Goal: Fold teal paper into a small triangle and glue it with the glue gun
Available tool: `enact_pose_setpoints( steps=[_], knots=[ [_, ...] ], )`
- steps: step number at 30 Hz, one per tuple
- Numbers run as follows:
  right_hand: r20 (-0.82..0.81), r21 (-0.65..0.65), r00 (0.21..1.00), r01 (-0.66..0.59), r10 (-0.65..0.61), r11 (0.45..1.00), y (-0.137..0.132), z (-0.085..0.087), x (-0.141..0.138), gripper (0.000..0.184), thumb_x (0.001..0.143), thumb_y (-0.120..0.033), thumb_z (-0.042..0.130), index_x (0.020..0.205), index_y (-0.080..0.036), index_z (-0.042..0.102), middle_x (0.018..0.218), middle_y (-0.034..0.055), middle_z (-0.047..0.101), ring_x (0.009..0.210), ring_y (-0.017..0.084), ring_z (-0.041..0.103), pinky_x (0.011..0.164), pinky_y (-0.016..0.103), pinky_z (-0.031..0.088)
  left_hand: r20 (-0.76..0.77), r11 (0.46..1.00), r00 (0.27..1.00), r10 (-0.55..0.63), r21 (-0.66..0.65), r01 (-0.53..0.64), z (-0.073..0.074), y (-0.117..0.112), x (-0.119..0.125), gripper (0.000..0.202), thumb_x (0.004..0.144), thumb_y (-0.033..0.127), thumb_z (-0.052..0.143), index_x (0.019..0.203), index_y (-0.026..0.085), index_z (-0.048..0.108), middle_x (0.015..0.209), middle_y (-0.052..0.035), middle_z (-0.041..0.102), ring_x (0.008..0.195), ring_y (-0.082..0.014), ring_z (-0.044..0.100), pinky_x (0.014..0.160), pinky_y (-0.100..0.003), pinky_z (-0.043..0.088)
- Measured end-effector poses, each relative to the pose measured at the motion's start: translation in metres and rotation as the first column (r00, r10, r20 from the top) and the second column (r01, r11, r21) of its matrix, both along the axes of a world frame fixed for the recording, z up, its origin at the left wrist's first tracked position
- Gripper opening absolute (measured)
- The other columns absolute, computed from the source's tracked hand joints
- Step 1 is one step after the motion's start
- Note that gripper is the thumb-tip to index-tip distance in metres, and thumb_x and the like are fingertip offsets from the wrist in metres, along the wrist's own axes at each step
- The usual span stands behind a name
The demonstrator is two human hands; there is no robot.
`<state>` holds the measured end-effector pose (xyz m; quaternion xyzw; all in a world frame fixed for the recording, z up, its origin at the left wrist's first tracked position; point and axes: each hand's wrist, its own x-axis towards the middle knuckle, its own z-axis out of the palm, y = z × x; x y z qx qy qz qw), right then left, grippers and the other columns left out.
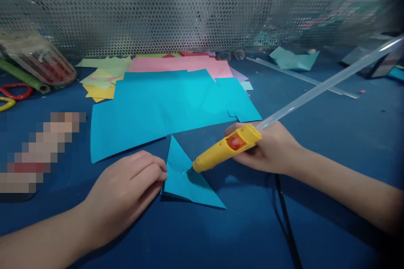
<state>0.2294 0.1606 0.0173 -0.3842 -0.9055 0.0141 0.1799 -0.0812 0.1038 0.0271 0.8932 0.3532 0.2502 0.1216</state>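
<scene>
A small folded blue paper triangle [186, 176] lies on the dark blue table [315, 147]. My left hand [126, 189] rests beside it, fingertips pinching or pressing its left edge. My right hand [271, 149] is wrapped round a yellow glue gun [227, 148], whose nozzle touches the triangle's upper right side. A long clear glue stick [331, 82] juts from the gun's rear toward the upper right. The gun's black cord [285, 218] trails down to the front edge.
Large blue sheets [158, 109], pink paper [183, 65] and yellow-green scraps [101, 77] lie behind. Scissors with red and yellow handles [12, 94] and a clear bag [38, 56] sit at the left. A folded teal piece [293, 59], spare glue stick [303, 77] and perforated metal wall [189, 8] lie farther back.
</scene>
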Motion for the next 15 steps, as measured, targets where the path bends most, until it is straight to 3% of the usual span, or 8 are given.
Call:
enact_pose_setpoints(
  steps=[4, 10, 15],
  knots=[
    [-0.129, -0.018, 0.980, -0.158, 0.154, 0.987, -0.0012, 0.0044, -0.0050, 0.014, 0.088, -0.031, 0.049, 0.089, -0.024, 0.060, 0.071, 0.0015, 0.069, 0.054, 0.015, 0.060, 0.052, 0.027, 0.042, -0.009, 1.000, 1.000, -0.008, 0.002, 0.008, -0.0011, 0.0004, -0.0006, 0.016, 0.098, 0.013, 0.044, 0.089, 0.021, 0.055, 0.092, -0.0019, 0.067, 0.083, -0.0145, 0.062, 0.071, -0.025, 0.049],
    [-0.161, 0.057, 0.986, -0.042, 0.050, 0.998, 0.0003, 0.0031, -0.0042, 0.011, 0.085, -0.032, 0.052, 0.085, -0.023, 0.059, 0.069, 0.0010, 0.068, 0.050, 0.014, 0.058, 0.049, 0.026, 0.039, -0.016, 1.000, 1.000, -0.006, -0.004, 0.006, -0.0008, -0.0010, -0.0015, 0.016, 0.100, 0.014, 0.043, 0.092, 0.022, 0.054, 0.094, -0.0008, 0.065, 0.086, -0.0136, 0.060, 0.074, -0.023, 0.046],
    [-0.151, -0.012, 0.980, -0.134, 0.131, 0.991, -0.0031, 0.0069, -0.0089, 0.006, 0.086, -0.025, 0.052, 0.081, -0.022, 0.054, 0.069, 0.0003, 0.066, 0.052, 0.013, 0.058, 0.050, 0.025, 0.038, -0.026, 1.000, 1.000, -0.009, -0.011, 0.009, -0.0007, -0.0013, -0.0023, 0.015, 0.099, 0.013, 0.044, 0.092, 0.022, 0.053, 0.095, -0.0008, 0.065, 0.086, -0.0134, 0.060, 0.074, -0.023, 0.046]
  ],
)
